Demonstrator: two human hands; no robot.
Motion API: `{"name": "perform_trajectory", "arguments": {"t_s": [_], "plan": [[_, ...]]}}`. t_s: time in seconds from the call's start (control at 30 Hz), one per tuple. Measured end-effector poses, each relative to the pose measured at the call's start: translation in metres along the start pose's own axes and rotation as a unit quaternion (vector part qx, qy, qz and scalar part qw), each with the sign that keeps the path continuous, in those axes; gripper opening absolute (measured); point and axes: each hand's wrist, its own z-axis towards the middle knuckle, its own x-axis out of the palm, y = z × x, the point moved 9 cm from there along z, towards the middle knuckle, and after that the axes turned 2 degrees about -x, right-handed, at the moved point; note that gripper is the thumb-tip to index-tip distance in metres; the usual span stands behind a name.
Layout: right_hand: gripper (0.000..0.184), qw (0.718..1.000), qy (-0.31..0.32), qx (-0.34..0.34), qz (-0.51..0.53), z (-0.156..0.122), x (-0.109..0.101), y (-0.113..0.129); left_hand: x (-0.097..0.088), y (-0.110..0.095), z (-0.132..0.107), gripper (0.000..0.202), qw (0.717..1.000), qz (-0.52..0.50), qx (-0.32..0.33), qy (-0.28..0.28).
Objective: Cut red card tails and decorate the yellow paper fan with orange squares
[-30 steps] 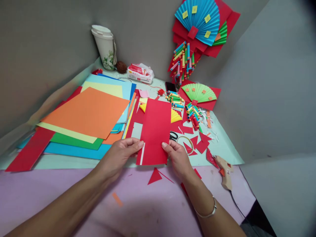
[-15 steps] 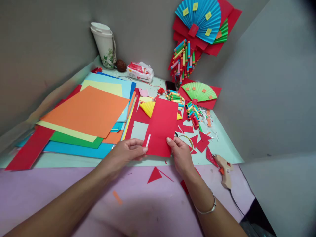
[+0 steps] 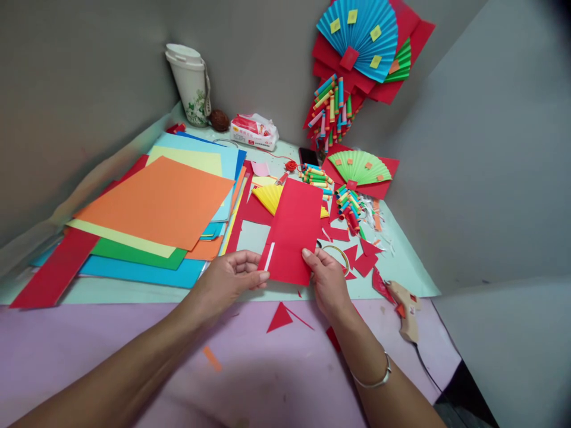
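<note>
Head view: my left hand (image 3: 227, 279) and right hand (image 3: 328, 279) each pinch a near corner of the red paper (image 3: 294, 229), which runs toward 12 o'clock; coloured sheets (image 3: 156, 202) lie at 9 o'clock. Paper looks light, floppy, easily creased; grip edges, gently.

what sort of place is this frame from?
Probably a hobby paper-craft table: a stack of coloured paper sheets, a glue gun, and finished paper fans at the back. The left hand and right hand hold a red paper strip.
</note>
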Motion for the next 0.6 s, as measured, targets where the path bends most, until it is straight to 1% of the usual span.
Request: {"name": "perform_trajectory", "arguments": {"t_s": [0.1,0.2,0.3,0.47,0.53,0.6], "plan": [[0.030,1.000,-0.009,-0.009,-0.015,0.000,-0.002,0.002,0.001,0.003,0.000,0.037,1.000,-0.004,-0.024,0.005],[0.030,0.999,-0.017,-0.020,-0.024,0.001,-0.004,0.004,-0.002,0.005,0.000,0.041,0.999,0.009,-0.040,-0.006],[0.030,0.999,-0.020,-0.024,-0.035,0.001,-0.005,0.004,-0.004,0.007,0.002,0.039,0.999,0.011,-0.045,-0.014],[0.029,0.999,-0.018,-0.024,-0.032,0.000,-0.005,0.004,0.000,0.011,0.003,0.040,0.999,0.021,-0.045,0.019],[0.029,0.999,-0.017,-0.019,-0.026,0.000,-0.005,0.005,0.001,0.009,0.003,0.042,0.998,0.018,-0.039,0.034],[0.028,1.000,-0.011,-0.010,-0.024,-0.001,-0.002,0.005,0.000,0.004,0.003,0.043,0.999,0.013,-0.028,0.037]]}}
